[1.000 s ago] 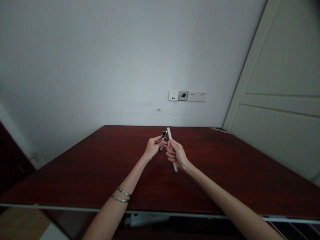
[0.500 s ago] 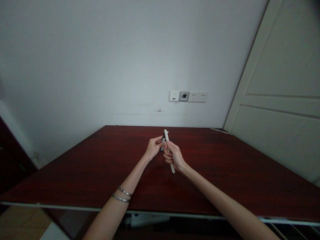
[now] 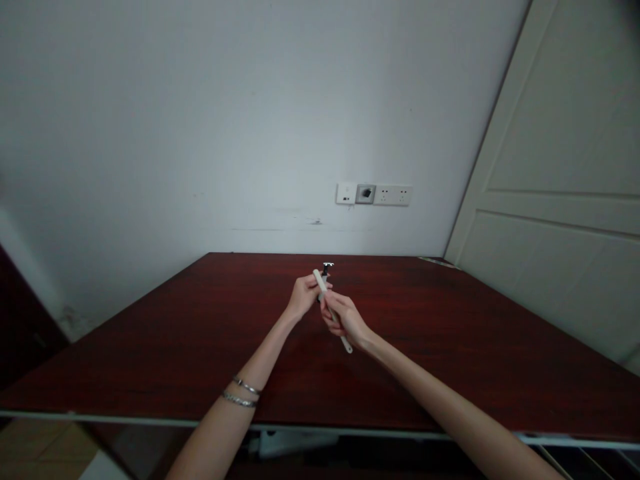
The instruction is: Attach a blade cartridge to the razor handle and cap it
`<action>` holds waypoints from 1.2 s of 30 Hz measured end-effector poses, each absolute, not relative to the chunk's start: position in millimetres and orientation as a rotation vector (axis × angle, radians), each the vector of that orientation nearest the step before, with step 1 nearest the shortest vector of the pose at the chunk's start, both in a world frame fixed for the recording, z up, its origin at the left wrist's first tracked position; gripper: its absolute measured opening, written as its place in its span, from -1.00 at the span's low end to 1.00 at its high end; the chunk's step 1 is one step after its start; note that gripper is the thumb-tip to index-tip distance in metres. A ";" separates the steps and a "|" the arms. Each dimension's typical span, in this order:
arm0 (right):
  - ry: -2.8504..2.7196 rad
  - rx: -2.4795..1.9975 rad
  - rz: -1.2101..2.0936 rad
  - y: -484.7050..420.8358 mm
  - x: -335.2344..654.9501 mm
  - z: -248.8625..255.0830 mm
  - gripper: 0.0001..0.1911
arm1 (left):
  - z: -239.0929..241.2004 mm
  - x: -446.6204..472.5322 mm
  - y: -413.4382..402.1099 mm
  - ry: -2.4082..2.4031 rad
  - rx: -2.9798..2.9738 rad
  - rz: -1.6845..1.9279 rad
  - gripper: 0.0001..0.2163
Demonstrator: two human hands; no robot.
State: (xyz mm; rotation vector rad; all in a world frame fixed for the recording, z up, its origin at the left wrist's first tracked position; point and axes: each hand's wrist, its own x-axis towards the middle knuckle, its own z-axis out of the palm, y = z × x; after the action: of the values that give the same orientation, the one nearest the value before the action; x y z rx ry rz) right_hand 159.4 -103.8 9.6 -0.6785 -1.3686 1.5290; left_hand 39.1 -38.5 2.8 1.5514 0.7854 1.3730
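Observation:
My left hand [image 3: 301, 299] is closed on a razor [image 3: 325, 270] with a silver T-shaped head, a dark neck and a greyish handle, held upright above the table. My right hand [image 3: 347, 318] grips a slim white toothbrush-like stick [image 3: 320, 281], wider at the upper end and with a small hole at the lower end. Its wide end crosses in front of the razor's handle, below the head; whether the two touch I cannot tell. No bristles show from this side. Fingers hide part of both handles.
Both forearms reach over a dark red wooden table [image 3: 175, 333] with a pale front edge. Behind it rises a white wall with sockets [image 3: 393, 195]. A pale panelled door [image 3: 560, 167] stands at the right. Pale items sit under the tabletop.
The stick's upper end has swung left and down across the razor's handle. The razor's head, mostly hidden before, now shows to the right of the stick.

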 end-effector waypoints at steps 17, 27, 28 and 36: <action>-2.228 -0.851 0.726 -93.9 243.0 103.6 -0.68 | 10.9 30.3 -34.3 0.713 1.570 1.382 -0.65; -2.309 -0.765 0.673 -91.4 234.3 111.8 -0.69 | 12.9 28.9 -37.8 0.726 1.667 1.345 -0.73; -2.321 -0.755 0.687 -91.7 233.5 112.0 -0.69 | 12.4 28.9 -37.3 0.724 1.680 1.341 -0.73; -2.290 -0.776 0.654 -90.8 233.0 107.9 -0.67 | 9.6 26.7 -32.7 0.726 1.726 1.317 -0.75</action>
State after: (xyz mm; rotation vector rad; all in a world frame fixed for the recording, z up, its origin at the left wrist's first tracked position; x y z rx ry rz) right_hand 233.0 -90.8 107.9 -0.7762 -2.2903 0.6542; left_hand 26.7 -32.7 9.6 1.7264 0.7257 1.3169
